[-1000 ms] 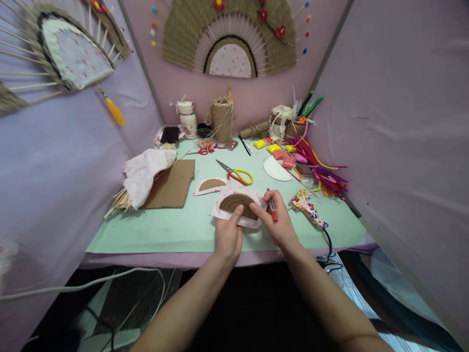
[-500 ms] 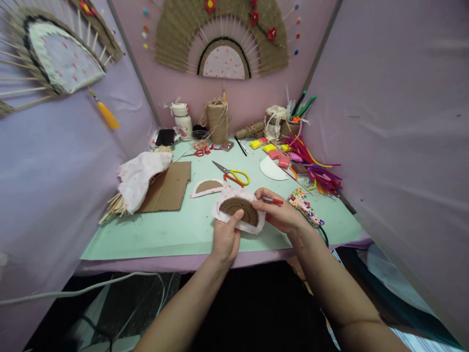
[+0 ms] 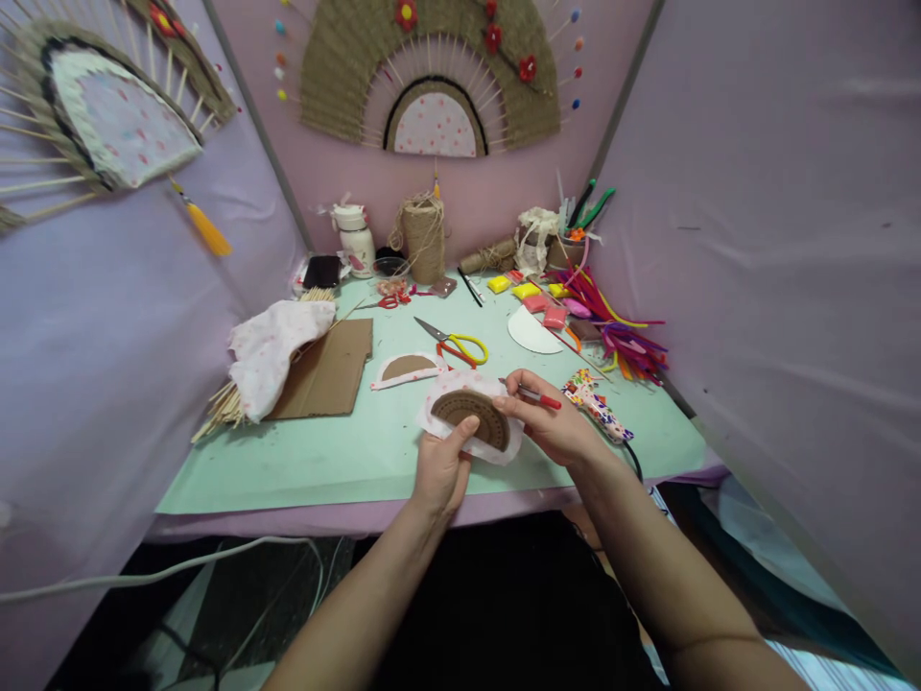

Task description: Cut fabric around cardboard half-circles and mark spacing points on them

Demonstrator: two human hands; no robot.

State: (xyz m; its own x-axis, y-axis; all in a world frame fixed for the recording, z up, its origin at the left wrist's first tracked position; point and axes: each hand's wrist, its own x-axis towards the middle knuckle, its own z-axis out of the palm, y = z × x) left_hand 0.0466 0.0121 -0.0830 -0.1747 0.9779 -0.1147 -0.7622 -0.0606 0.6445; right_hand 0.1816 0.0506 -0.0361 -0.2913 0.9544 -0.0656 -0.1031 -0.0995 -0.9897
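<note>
My left hand (image 3: 440, 472) is closed on a piece of white fabric with pink spots (image 3: 512, 447), its thumb pressing on a brown half-disc (image 3: 460, 407) that lies on the cloth. Protractor-like marks run along the half-disc's curve. A red pen (image 3: 541, 398) is pinched in my right hand (image 3: 551, 422), its tip near the cloth's upper right edge; fingers of that hand also touch the half-disc's right side. Just behind lies a cardboard half-circle (image 3: 409, 367) on spotted fabric. Scissors with yellow and red handles (image 3: 466, 347) rest beyond the cloth.
At the left, spotted cloth (image 3: 277, 344) covers thin sticks beside a cardboard sheet (image 3: 332, 379). A twine spool (image 3: 423, 240) and a bottle (image 3: 353, 240) stand at the back. Rightward lie a white half-circle (image 3: 531, 331), pipe cleaners (image 3: 623, 336) and a patterned corded tool (image 3: 599, 407).
The red pen in my right hand has tilted a little, its rear end lower and further right. My left hand keeps its hold on the cloth and half-disc. The view has shifted slightly.
</note>
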